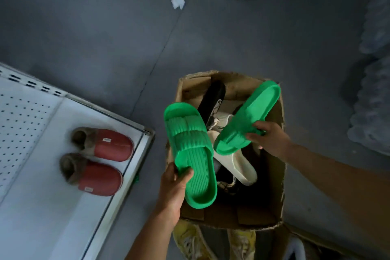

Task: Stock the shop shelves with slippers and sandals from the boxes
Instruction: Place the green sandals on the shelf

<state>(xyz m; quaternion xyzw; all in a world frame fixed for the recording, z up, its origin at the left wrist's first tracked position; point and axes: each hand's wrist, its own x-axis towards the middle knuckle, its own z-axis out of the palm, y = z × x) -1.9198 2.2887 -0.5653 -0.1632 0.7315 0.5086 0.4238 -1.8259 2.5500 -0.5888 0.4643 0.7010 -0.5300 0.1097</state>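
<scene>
Above the cardboard box [230, 213], lifting out a pair: left hand [172, 186] fingers [185, 172] gripping one green slide [190, 154], right hand [272, 139] fingers pinching the other green slide [249, 116]; probably next, carrying both left to the shelf [52, 207] beside red slippers [101, 160].

Plastic bags [375, 91] blurred at right edge, box [278, 186] bottom hidden under slippers, shelf [31, 207] cut off left
</scene>
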